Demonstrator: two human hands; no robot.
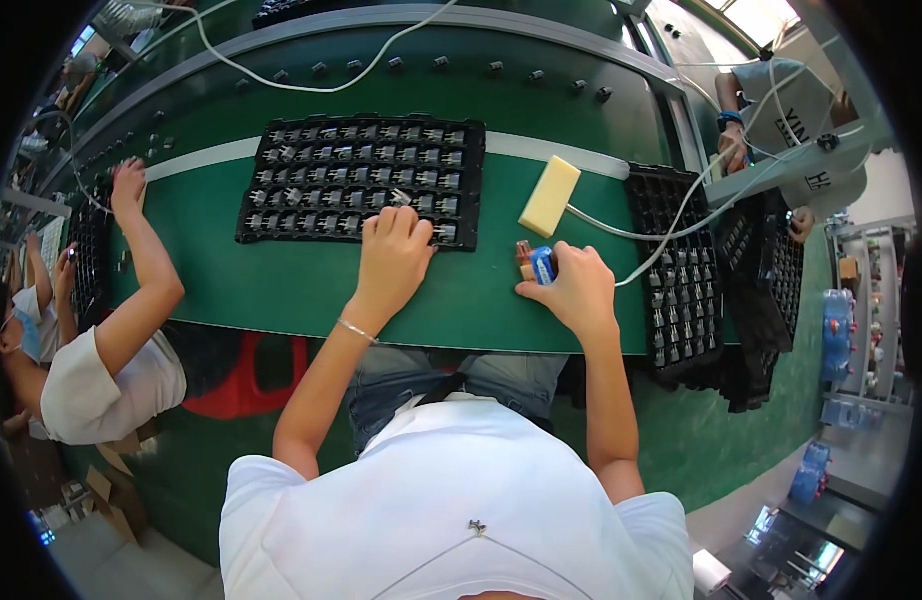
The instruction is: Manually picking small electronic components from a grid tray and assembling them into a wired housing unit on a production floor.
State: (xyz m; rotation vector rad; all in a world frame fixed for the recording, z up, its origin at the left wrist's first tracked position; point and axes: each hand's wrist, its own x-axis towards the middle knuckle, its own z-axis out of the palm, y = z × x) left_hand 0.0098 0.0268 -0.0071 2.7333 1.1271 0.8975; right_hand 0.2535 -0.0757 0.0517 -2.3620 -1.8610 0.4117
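Observation:
A black tray (480, 190) with rows of small black pieces with metal prongs lies on the green table. At its near edge, my left hand (394, 255) reaches in with bent, closed fingers; whatever is under the fingertips is hidden. One prong piece (401, 197) sits askew just beyond those fingers. To the right of the tray, my right hand (579, 285) grips a small blue block (543, 266) between thumb and fingers, just above the table. Reddish-brown and tan parts show at its left side; its exact kind is unclear. Beyond it lies a pale yellow box (550, 197).
A white cable (621, 235) runs from the yellow box to the right. More black trays with prong pieces (686, 318) stand at the right edge. Small black pieces (496, 67) line the far strip. Co-workers sit at left, one arm (151, 250) on the table, and at far right.

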